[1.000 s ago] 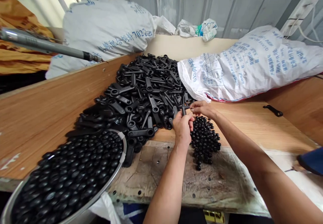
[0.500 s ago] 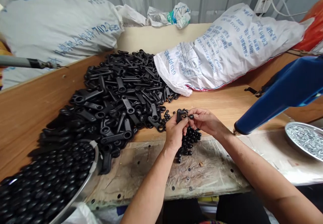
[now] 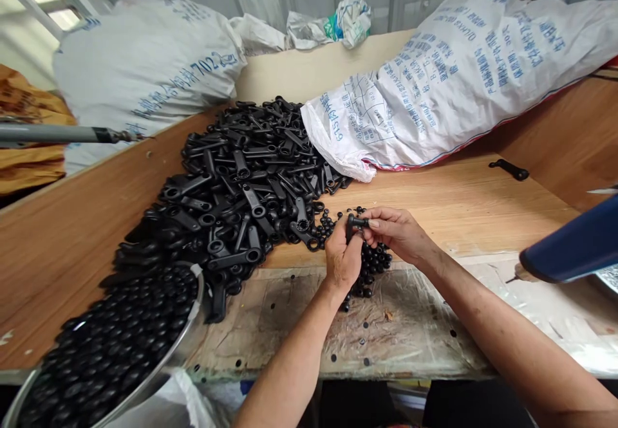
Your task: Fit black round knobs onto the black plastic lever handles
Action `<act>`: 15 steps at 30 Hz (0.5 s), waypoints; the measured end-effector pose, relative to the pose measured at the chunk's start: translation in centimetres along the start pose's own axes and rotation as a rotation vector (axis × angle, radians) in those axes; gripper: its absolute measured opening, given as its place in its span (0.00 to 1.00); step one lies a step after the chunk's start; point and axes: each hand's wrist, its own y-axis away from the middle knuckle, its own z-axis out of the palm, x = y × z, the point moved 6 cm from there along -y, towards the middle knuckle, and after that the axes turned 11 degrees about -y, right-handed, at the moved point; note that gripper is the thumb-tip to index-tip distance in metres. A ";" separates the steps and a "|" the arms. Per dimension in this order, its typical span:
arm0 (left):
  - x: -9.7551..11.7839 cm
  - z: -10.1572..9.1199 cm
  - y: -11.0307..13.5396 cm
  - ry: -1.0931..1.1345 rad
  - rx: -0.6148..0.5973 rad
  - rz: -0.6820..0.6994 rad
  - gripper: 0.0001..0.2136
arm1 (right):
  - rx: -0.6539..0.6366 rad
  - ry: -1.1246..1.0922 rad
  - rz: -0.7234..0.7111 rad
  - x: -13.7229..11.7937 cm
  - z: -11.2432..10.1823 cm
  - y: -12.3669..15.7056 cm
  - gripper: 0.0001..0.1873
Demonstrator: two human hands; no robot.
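In front of me my left hand (image 3: 344, 260) is closed around a black plastic crank handle (image 3: 355, 223), its peg pointing right. My right hand (image 3: 403, 236) pinches a small black collar-like piece (image 3: 367, 223) at the free end of that peg; fingertips partly cover it. Just below and behind both hands lies a small pile of similar round black pieces (image 3: 375, 262). To the left rises a large heap of black crank handles (image 3: 251, 183).
A metal bowl (image 3: 199, 293) of shiny black knobs stands at left front. A blue power screwdriver (image 3: 574, 241) juts in from the right. One loose crank handle (image 3: 510, 169) lies at the back right. A white printed sack (image 3: 425, 106) slants behind; another bulging sack (image 3: 149, 61) stands left.
My right hand has brought the small black piece against the crank handle's peg, from slightly apart before. The handle has turned in my left hand. The blue screwdriver appears farther right as the view shifts.
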 end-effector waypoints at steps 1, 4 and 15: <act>0.1 -0.1 0.0 -0.043 0.014 0.014 0.05 | 0.003 -0.003 -0.007 0.1 0.0 0.0 0.10; 0.0 -0.2 0.0 -0.168 0.036 0.019 0.07 | 0.023 -0.015 -0.016 0.4 -0.1 0.0 0.09; 0.3 -0.1 0.2 -0.497 0.103 0.142 0.16 | 0.098 -0.017 -0.046 0.7 -0.6 0.0 0.08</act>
